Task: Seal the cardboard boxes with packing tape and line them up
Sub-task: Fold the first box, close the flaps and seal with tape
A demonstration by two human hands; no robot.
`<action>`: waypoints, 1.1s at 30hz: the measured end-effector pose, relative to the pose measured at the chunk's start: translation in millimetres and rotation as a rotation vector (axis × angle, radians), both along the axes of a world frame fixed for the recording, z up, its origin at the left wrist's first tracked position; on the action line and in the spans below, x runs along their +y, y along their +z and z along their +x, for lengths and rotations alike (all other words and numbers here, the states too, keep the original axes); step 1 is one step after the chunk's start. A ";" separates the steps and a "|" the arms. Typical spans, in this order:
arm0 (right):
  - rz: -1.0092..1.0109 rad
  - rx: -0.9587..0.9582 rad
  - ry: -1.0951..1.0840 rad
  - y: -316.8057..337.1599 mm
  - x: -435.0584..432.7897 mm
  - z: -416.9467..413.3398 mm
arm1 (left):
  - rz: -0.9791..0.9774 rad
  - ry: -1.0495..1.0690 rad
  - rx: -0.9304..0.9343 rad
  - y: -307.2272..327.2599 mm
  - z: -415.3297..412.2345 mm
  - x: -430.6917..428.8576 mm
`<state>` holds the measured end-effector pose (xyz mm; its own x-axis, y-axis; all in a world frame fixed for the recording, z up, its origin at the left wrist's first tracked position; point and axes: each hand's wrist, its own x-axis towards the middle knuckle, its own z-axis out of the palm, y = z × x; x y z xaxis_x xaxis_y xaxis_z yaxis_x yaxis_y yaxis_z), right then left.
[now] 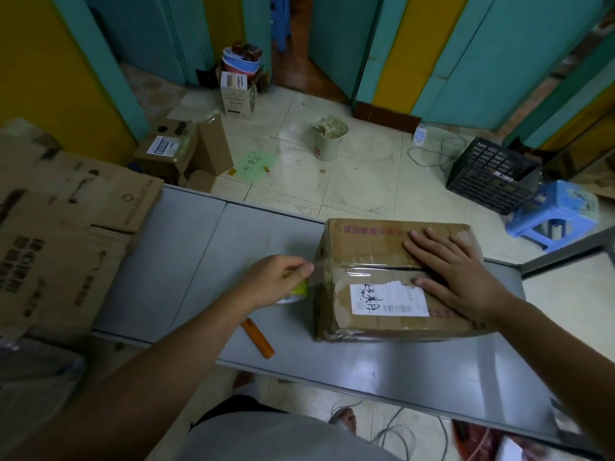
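A brown cardboard box [372, 247] with a white shipping label [389, 299] sits on the grey table [186, 261]. A strip of clear packing tape runs along its top seam [376, 268]. My right hand [456, 271] lies flat on the box top with straight fingers, pressing the flaps down. Just left of the box, my left hand [276, 281] grips a yellow-green tape roll [298, 291], and the tape stretches from it to the box's left edge.
An orange utility knife [258, 337] lies on the table in front of the left hand. Flattened cardboard [66, 221] is stacked at the table's left. On the floor beyond are small boxes [176, 151], a bin [327, 138], a black crate [492, 174] and a blue stool [555, 214].
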<state>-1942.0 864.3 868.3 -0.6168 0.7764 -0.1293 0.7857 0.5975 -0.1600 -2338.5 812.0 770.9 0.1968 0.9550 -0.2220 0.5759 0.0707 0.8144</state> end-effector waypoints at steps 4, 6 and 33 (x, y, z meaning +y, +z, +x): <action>0.063 0.050 0.036 -7.2 -2.6 5.5 | -0.072 0.035 -0.109 -4.0 -7.4 -5.1; 0.084 0.083 0.027 -6.4 -5.0 4.7 | -0.047 -0.014 -0.085 -0.3 -10.1 -3.5; -0.466 0.025 -0.240 -151.4 -115.9 -292.0 | 0.106 -0.527 0.221 59.7 -26.2 42.1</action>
<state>-2234.0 748.4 716.9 -0.4360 0.7596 -0.4826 0.8843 0.2621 -0.3864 -2364.7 854.1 830.7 0.6117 0.7596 -0.2211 0.6687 -0.3471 0.6576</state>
